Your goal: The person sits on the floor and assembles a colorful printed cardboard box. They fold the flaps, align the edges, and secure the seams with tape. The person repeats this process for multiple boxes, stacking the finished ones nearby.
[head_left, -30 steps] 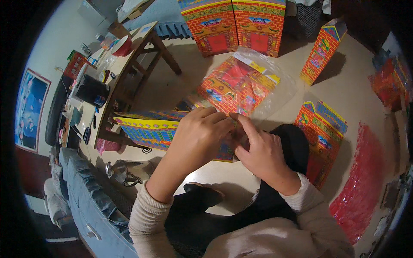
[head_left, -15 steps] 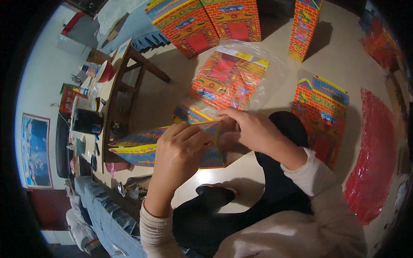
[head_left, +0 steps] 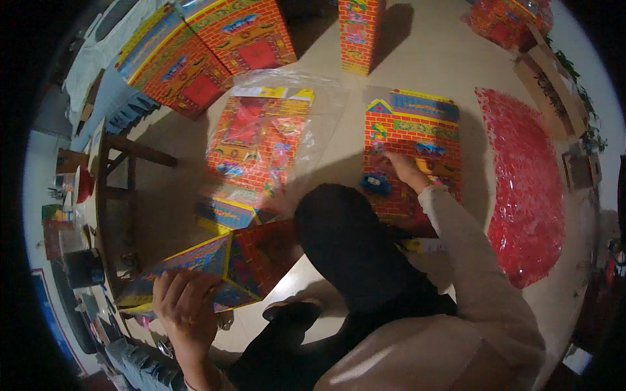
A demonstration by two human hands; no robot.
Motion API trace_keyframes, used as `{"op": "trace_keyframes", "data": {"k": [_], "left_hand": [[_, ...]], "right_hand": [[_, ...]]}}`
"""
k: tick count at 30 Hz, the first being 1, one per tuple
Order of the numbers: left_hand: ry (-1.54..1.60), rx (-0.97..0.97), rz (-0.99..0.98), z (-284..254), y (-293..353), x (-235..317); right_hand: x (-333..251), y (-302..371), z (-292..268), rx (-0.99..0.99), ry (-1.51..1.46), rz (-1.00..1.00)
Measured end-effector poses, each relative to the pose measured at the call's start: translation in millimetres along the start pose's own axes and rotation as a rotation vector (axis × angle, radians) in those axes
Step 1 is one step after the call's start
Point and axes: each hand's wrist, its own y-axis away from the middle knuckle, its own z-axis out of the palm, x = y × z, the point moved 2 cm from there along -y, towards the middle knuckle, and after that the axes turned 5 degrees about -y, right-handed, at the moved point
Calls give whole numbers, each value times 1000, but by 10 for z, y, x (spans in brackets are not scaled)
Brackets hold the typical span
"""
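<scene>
At the lower left, my left hand (head_left: 186, 306) is closed on the edge of a partly folded cardboard house (head_left: 225, 270) with a blue and yellow roof and red brick-print walls. The house tilts beside my knee. My right hand (head_left: 405, 171) reaches over a flat brick-print cardboard piece (head_left: 411, 130) on the floor at the right. Its fingers are blurred, so what they touch is unclear. Just below them is a small dark-blue shape (head_left: 376, 184) whose kind I cannot make out.
A clear plastic bag (head_left: 261, 140) with more printed cardboard lies ahead. Assembled brick-print houses (head_left: 244, 45) stand behind it, with a narrow one (head_left: 357, 36) to their right. Red plastic wrap (head_left: 521, 195) lies far right. A wooden table (head_left: 104, 169) stands left.
My right hand has left the cardboard house and moved right to the flat piece. My left hand keeps hold of the house, now lower and further left. The whole view has turned right.
</scene>
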Motion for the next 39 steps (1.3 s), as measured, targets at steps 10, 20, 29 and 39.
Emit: {"op": "trace_keyframes", "data": {"k": [10,20,29,39], "left_hand": [[-97,-33,-67,2,121,-20],[-97,-40,-108,-1,91,11],[-110,-24,-84,12,71,20],[-106,-42,-92,-3,103,-31]], "right_hand": [[938,75,51,-118,554,257],[1149,-147,48,-104,696,255],[1568,-49,-121,-82,570,196],[1894,77,-231,-145,717,-104]]}}
